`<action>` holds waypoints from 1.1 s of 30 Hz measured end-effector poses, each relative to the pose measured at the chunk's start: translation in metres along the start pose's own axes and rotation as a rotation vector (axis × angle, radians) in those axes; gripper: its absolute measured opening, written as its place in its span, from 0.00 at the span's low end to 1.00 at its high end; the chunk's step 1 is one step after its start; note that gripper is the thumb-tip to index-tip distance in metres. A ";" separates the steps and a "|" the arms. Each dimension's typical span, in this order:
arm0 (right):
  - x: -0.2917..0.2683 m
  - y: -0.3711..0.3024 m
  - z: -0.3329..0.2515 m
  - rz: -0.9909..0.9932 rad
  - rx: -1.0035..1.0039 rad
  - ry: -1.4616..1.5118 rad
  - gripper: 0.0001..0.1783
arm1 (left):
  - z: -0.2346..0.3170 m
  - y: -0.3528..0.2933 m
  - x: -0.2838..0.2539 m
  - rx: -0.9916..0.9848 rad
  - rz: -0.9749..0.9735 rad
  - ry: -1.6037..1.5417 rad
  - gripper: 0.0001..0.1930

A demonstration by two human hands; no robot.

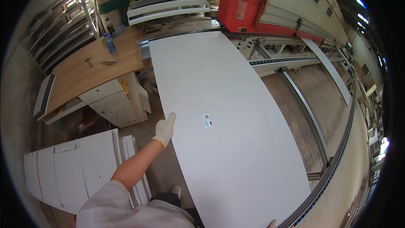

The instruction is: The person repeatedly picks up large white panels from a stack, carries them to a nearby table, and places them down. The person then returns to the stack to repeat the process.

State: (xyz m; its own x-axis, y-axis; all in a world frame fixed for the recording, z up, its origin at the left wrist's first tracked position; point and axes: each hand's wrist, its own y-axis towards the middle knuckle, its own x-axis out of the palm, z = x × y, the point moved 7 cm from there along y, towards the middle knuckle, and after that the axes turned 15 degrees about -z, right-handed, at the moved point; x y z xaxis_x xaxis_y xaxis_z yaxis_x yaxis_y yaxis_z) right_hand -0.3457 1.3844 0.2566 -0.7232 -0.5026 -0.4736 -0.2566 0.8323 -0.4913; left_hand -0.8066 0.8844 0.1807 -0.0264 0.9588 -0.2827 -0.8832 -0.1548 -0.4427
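A long white panel [228, 152] stretches from the red-fronted machine down to the lower edge of the view. It carries a small printed label [207, 120] near its middle. My left hand [163, 130], in a pale work glove with a yellow cuff, is closed on the panel's left edge, its thumb lying over the top face; the fingers underneath are partly hidden. At the panel's near right corner, only a bit of my right hand [272, 223] shows, hooked over the edge. The rest of that hand is out of sight.
Beyond the panel stands a machine with a red housing [240, 8] and metal rails [306, 114]. On the left, a wooden desk [80, 65] bears a bottle [109, 43] and small tools. Stacked white boards [71, 169] sit low beside my left arm. A keyboard [158, 1] rests farther back.
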 end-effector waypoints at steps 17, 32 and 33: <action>0.033 0.157 -0.118 0.012 0.089 -0.110 0.39 | 0.064 0.062 0.115 -0.055 0.098 0.133 0.43; -0.004 0.361 -0.147 -0.033 -0.149 0.108 0.32 | 0.143 0.141 0.290 0.273 0.035 -0.026 0.38; -0.008 0.374 -0.155 -0.099 -0.183 0.085 0.33 | 0.152 0.141 0.295 0.253 0.069 0.045 0.39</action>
State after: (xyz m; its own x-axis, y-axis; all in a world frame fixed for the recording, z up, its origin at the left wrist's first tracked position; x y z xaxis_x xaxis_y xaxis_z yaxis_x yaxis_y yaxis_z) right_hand -0.5355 1.7354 0.1901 -0.7381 -0.5687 -0.3629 -0.4353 0.8125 -0.3878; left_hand -1.0099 1.1821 0.1641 -0.0749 0.9355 -0.3453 -0.9691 -0.1498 -0.1958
